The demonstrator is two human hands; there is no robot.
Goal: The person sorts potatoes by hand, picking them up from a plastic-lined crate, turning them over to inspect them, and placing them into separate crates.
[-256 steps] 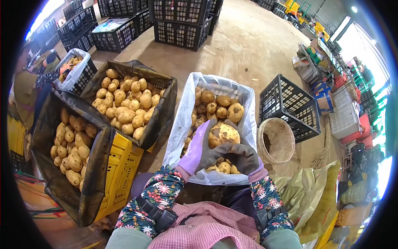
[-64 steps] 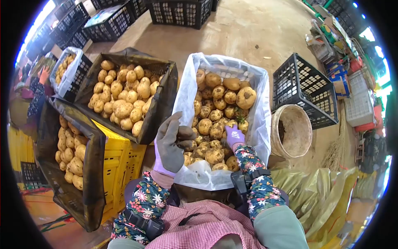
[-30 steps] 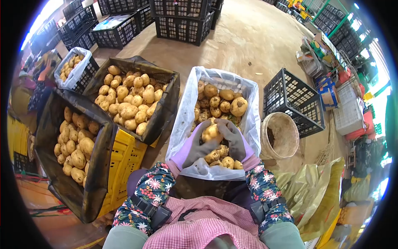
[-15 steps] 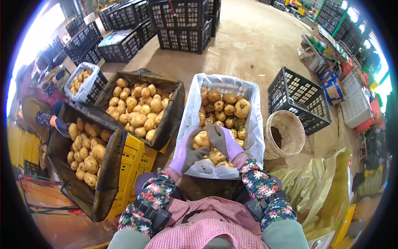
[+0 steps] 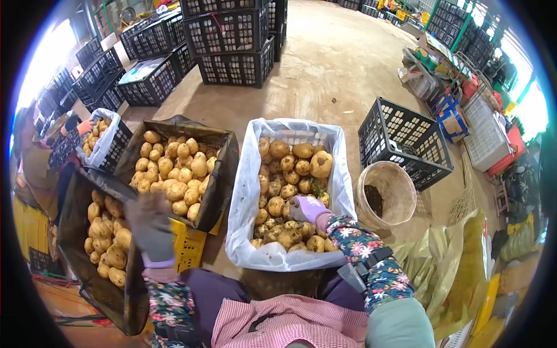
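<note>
My left hand [image 5: 151, 229], in a dark-palmed glove, is blurred by motion above the right edge of the near-left dark-lined crate [image 5: 139, 290] of potatoes; its fingers and anything in them cannot be made out. My right hand [image 5: 308, 209], in a purple and grey glove, reaches into the white-lined crate [image 5: 237, 232]. Its fingers curl down onto the soil-marked potatoes [image 5: 276, 206], and their tips are hidden. Another dark-lined crate [image 5: 227, 168] of cleaner-looking potatoes stands behind my left hand.
Right of the white-lined crate stand a dirty bucket [image 5: 400, 191] and a black crate [image 5: 406, 130]. A co-worker [image 5: 43, 156] at the far left reaches to a small lined crate [image 5: 119, 136]. Stacked black crates [image 5: 229, 40] stand behind; a yellowish sack [image 5: 435, 255] lies right.
My hands have parted from the potato they held together. The left has swung left over the dark-lined crates; the right has lowered onto the potatoes. The co-worker's hand has moved to the small lined crate.
</note>
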